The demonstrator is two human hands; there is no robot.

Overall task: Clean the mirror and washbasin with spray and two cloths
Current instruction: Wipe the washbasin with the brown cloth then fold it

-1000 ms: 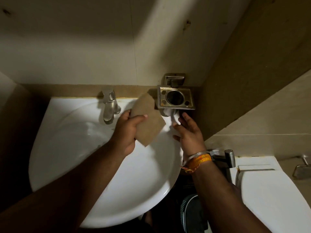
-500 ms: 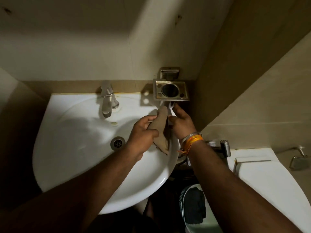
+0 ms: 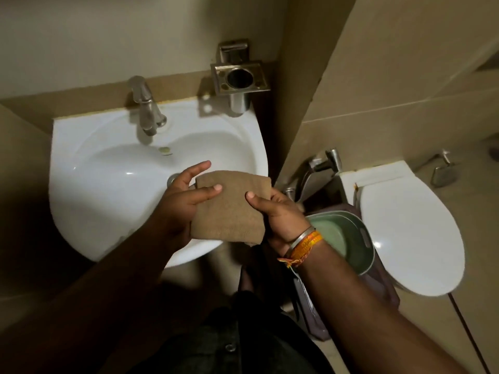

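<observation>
Beige tiled walls close in a dim corner where a white washbasin (image 3: 108, 168) sits under a steel tap (image 3: 145, 106), with a steel tumbler holder (image 3: 239, 76) fixed to the wall just beside the tap. Over the basin's near right rim, both hands hold a folded brown cloth (image 3: 232, 209) flat between them. The left hand (image 3: 183, 203) grips the cloth's left edge, thumb pressed on top, index finger stretched out straight past the cloth's far corner and the other fingers tucked beneath. The right hand (image 3: 272, 211) pinches the right edge, thumb on top and fingers curled under (a steel bangle and orange threads (image 3: 305, 244) ring that wrist). The cloth and left hand hide most of the drain. Right of the basin, a green tub (image 3: 348, 244) stands on the floor below a steel wall fitting (image 3: 321, 168), near a white toilet with its lid (image 3: 405, 228) down.
</observation>
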